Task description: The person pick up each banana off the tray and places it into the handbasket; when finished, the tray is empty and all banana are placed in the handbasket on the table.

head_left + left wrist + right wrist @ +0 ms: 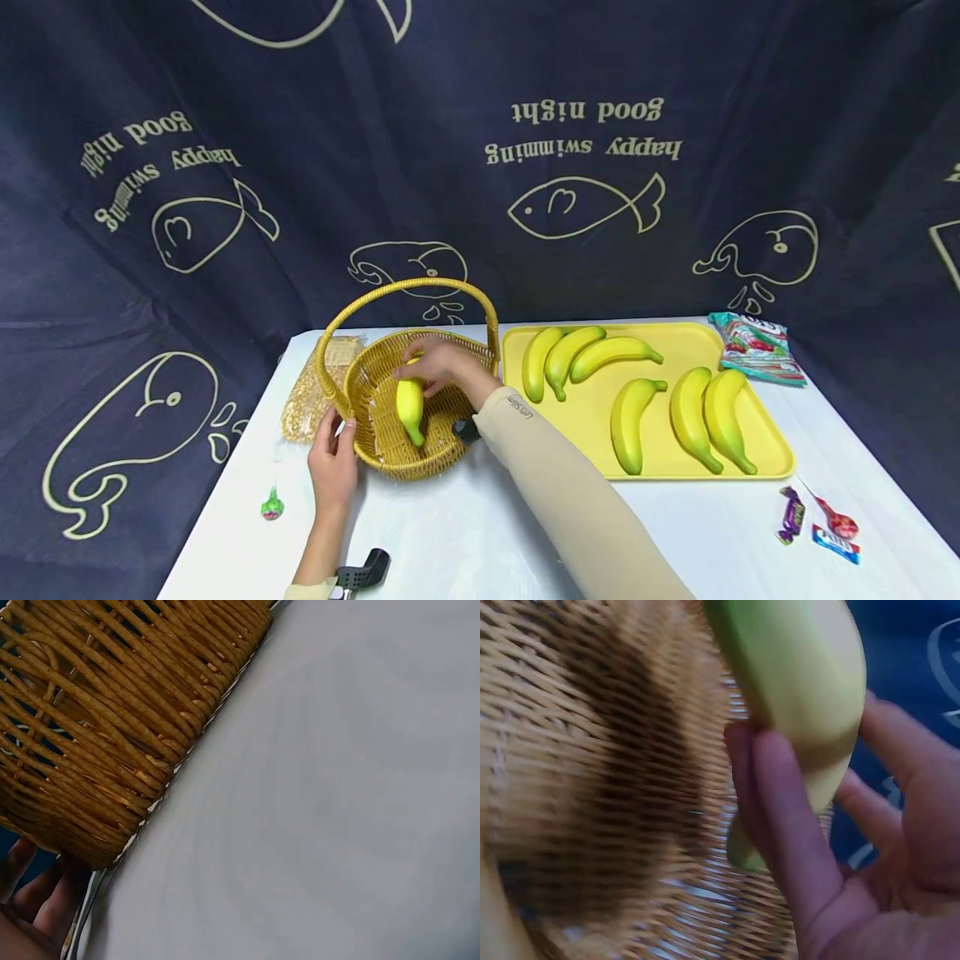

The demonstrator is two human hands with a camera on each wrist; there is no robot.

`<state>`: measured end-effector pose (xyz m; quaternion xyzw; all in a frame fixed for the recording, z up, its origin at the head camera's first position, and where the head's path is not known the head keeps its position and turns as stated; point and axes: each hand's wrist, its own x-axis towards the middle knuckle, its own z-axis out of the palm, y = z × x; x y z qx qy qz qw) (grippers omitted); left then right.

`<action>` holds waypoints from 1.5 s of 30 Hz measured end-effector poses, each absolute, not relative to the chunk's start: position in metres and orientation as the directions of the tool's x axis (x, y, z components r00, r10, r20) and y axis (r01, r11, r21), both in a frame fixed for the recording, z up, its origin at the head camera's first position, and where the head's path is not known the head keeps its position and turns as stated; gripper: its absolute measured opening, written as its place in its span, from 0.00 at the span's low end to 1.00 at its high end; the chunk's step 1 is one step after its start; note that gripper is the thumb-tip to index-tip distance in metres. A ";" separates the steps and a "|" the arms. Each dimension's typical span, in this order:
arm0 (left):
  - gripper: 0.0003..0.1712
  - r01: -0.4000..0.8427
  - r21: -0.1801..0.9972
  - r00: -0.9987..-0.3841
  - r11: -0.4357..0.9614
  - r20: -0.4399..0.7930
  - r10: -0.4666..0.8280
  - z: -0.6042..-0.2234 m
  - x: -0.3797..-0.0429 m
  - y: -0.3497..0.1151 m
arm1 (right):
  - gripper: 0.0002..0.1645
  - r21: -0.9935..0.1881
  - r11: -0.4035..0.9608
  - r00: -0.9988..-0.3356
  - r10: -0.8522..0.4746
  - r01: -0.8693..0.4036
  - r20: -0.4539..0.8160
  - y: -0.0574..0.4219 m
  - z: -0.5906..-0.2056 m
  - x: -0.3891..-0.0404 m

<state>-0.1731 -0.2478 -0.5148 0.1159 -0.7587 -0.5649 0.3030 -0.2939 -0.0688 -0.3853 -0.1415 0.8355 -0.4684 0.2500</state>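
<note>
A yellow banana (410,408) hangs over the inside of a round wicker basket (367,446), its green-tipped end pointing down toward the near side. My right hand (438,367) reaches in from the right and holds it near the upper end. Seen from the right wrist, the fingers (795,832) and thumb sit on either side of the banana (810,682), with the woven wall close behind. At the basket's left side, below the foot of its tall handle (408,286), my left hand (335,467) grips the edge. In the left wrist view, its fingers (56,900) meet the wicker.
Right of the basket lies a yellow tray (585,433) with several bananas (632,425). A snack bag (757,346) rests by its far right corner. Small wrapped candies (791,515) and a red lollipop (838,523) are at right; a green lollipop (272,505) and a clear bag (300,408) at left.
</note>
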 end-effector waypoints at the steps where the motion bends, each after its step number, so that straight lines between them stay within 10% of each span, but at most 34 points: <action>1: 0.24 0.168 0.928 -0.789 0.334 0.330 -0.519 -0.515 -0.173 -0.247 | 0.23 -0.847 0.531 -0.849 -0.432 0.033 -0.304 -0.074 -0.391 -0.294; 9: 0.23 0.186 0.936 -0.796 0.298 0.321 -0.513 -0.515 -0.174 -0.246 | 0.31 -0.768 0.640 -0.925 -0.280 0.019 -0.257 -0.103 -0.408 -0.294; 14: 0.23 0.201 0.932 -0.810 0.302 0.332 -0.484 -0.512 -0.175 -0.245 | 0.20 -0.661 0.748 -0.945 -0.251 -0.053 -0.209 -0.106 -0.414 -0.296; 18: 0.23 0.182 0.939 -0.808 0.292 0.312 -0.500 -0.511 -0.173 -0.245 | 0.10 -0.793 0.608 -0.946 -0.234 0.039 -0.226 -0.106 -0.419 -0.295; 28: 0.23 0.198 0.939 -0.803 0.281 0.320 -0.502 -0.513 -0.174 -0.250 | 0.10 -0.731 0.681 -0.957 -0.184 0.039 -0.223 -0.101 -0.410 -0.299; 35: 0.24 0.182 0.940 -0.805 0.289 0.311 -0.505 -0.515 -0.177 -0.253 | 0.10 -0.791 0.612 -0.927 -0.294 0.004 -0.232 -0.104 -0.411 -0.300; 45: 0.23 0.197 0.944 -0.829 0.263 0.303 -0.469 -0.492 -0.166 -0.246 | 0.29 -0.635 0.672 -0.786 -0.597 -0.381 -0.159 -0.097 -0.412 -0.308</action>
